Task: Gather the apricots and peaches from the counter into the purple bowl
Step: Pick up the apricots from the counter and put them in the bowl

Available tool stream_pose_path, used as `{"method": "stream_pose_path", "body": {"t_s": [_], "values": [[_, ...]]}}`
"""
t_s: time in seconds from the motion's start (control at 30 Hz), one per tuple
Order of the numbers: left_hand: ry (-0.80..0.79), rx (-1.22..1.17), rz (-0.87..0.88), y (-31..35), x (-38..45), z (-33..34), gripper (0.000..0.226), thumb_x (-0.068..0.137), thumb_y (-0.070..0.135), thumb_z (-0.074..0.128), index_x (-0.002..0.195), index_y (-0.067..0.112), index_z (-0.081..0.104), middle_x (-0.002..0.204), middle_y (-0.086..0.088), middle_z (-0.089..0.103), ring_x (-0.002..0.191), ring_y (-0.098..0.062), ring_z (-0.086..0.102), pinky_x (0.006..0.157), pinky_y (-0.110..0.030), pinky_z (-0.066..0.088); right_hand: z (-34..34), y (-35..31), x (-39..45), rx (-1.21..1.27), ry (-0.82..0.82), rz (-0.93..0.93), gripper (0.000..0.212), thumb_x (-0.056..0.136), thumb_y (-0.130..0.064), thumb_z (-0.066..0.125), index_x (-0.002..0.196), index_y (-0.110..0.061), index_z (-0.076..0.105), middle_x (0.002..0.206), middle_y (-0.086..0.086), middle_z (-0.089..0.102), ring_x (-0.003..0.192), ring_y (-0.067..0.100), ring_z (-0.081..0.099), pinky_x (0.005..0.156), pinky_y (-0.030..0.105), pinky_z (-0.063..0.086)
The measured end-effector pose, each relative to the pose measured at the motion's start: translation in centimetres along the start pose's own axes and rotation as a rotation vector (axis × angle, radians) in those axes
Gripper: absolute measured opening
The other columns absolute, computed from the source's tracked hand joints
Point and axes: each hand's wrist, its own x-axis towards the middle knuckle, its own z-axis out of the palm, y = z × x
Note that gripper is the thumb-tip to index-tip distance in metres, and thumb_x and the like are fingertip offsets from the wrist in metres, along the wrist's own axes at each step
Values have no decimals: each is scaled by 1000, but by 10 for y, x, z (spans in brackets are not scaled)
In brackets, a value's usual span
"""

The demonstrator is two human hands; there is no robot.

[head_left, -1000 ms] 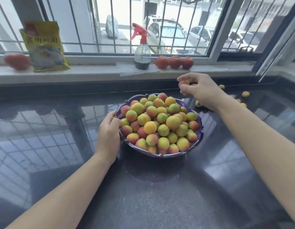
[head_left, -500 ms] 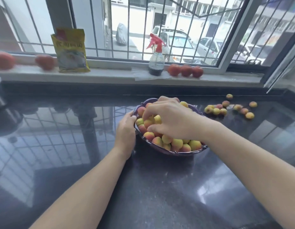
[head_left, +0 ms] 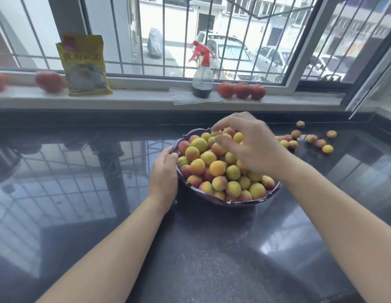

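Note:
The purple bowl (head_left: 229, 202) stands on the dark counter, heaped with several yellow and red apricots and peaches (head_left: 216, 168). My left hand (head_left: 165, 173) grips the bowl's left rim. Over the back right of the pile hovers my right hand (head_left: 248, 145), fingers spread and nothing visible in them. Several loose fruits (head_left: 311, 139) lie on the counter to the right of the bowl, near the window corner.
On the white sill stand a yellow packet (head_left: 85, 64), a spray bottle (head_left: 202, 76) with a red trigger, three red tomatoes (head_left: 242, 90) and more red fruit (head_left: 49, 80) at the left. The glossy black counter (head_left: 80, 182) stretches left and toward me.
My right hand carried a fruit from the counter to the bowl, pressed down into the pile, and now lifts with its fingers apart. My left hand stayed on the rim.

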Motion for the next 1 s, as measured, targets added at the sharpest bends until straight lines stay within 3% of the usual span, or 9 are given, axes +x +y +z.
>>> {"method": "stream_pose_path", "body": {"t_s": [0.1,0.17,0.27,0.47,0.63,0.73,1.0], "values": [[5,-3,3,-1,1,0,42,85,44,49,114,31,77,118,-6,78,118,-33,72,103,-65,55,-16,62,-9,56,277,324,14,99,-19,60,104,-20,73,101,-10,70,100,9,64,91,26,50],[15,8,15,-2,3,-1,42,86,42,48,115,31,76,117,-5,78,118,-33,71,103,-65,54,-5,113,-26,-28,384,566,20,98,-15,53,99,-18,73,101,0,72,101,21,66,92,36,52],[30,19,33,-4,5,0,42,81,47,49,108,33,77,113,-7,78,117,-37,69,101,-68,53,24,166,-59,-192,300,731,26,96,-13,52,110,-8,72,117,20,63,110,42,59,97,41,45],[31,15,39,-3,2,2,40,89,33,46,114,20,75,113,-9,78,113,-34,72,99,-65,58,36,196,-44,-420,103,711,32,98,-15,53,129,-15,54,138,17,42,99,49,59,85,53,47],[38,20,49,-1,1,3,40,90,29,45,113,17,74,111,-10,78,111,-34,72,98,-65,57,37,211,-23,-496,61,769,40,101,-20,48,141,-19,46,144,17,38,108,48,59,87,53,48],[40,16,61,-4,4,2,39,90,29,45,112,16,75,112,-13,77,114,-39,70,99,-69,56,38,214,-18,-523,37,803,35,102,-24,47,136,-15,49,143,19,37,110,49,58,87,52,47],[35,29,69,-6,3,1,37,91,31,45,107,20,76,111,-9,78,112,-36,71,99,-67,56,38,215,-20,-527,78,805,38,101,-28,56,133,-9,49,143,20,37,112,48,57,88,51,48]]}}
